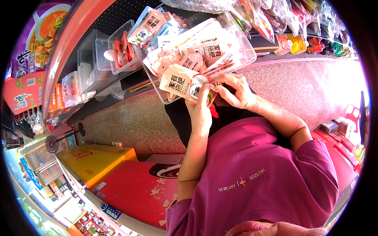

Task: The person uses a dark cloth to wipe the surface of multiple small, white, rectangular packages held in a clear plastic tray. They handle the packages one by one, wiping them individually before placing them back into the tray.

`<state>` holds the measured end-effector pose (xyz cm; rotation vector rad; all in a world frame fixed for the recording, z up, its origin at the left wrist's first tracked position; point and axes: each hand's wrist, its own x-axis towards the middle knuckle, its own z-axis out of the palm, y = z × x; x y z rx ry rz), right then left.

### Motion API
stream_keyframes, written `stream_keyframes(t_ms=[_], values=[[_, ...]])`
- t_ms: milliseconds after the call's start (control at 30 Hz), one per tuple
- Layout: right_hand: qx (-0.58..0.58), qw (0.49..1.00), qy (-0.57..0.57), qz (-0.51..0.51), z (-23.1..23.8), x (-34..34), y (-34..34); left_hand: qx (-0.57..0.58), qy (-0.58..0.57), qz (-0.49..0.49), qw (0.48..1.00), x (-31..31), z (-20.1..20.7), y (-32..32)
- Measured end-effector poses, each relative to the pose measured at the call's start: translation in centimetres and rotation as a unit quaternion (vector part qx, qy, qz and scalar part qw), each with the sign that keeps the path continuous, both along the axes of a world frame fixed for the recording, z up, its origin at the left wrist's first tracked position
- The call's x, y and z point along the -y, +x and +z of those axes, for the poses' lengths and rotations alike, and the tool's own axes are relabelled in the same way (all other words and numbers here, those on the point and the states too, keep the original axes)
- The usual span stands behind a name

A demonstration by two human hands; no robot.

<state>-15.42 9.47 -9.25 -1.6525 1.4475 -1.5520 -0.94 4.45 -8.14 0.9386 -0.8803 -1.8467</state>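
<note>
A cream snack packet point(177, 81) with dark print and a round picture at one end is held just over the near edge of a clear plastic bin point(249, 46). My left hand point(200, 109) grips it from below, thumb lying on its front. The thumb and fingers of my right hand point(237, 91) are closed at the packet's right end, where a bit of red and green shows. What exactly those fingertips pinch is partly hidden. Several similar pink and white packets point(212, 50) are heaped in the bin, some standing, some lying flat.
Left of the bin stands a smaller clear box point(133, 65) with red packets, beside another clear bin point(87, 59). Bagged goods point(256, 17) lie along the far right of the dark shelf. A red chest point(138, 188) and a yellow box point(92, 163) are at lower left.
</note>
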Motion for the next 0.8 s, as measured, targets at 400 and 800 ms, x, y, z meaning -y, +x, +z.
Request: stream_keyframes(t_ms=[400, 800], values=[[-0.024, 0.999, -0.041, -0.005, -0.4, 0.14, 0.01, 0.009, 0.014, 0.011, 1.0, -0.09, 0.07, -0.23], [-0.02, 0.999, -0.041, -0.001, -0.14, 0.05, 0.01, 0.014, 0.014, 0.008, 1.0, -0.12, 0.1, -0.08]])
